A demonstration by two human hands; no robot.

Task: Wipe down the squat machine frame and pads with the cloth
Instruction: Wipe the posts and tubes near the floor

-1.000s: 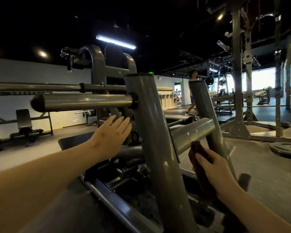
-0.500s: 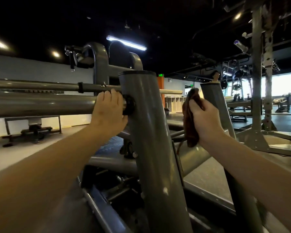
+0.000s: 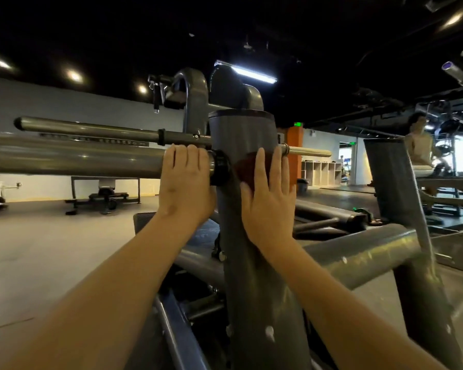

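The grey squat machine frame fills the view, with a thick upright post (image 3: 251,263) in the centre. My left hand (image 3: 185,182) grips the chrome weight horn (image 3: 78,156) that sticks out leftward from the post, right beside its black collar. My right hand (image 3: 267,198) lies flat with straight fingers on the post's upper face and presses a dark red-brown cloth (image 3: 242,166) against it. Most of the cloth is hidden under the palm. No pads are visible.
A second upright (image 3: 393,188) stands at right, joined by a thick crossbar (image 3: 358,252). A thinner bar (image 3: 91,129) runs behind the horn. A bench (image 3: 104,194) sits on the grey floor at left, with more racks far right.
My right hand carried the cloth from beside the right upright across to the centre post and flattened on it. My left hand stayed gripping the horn. The view moved closer and higher.
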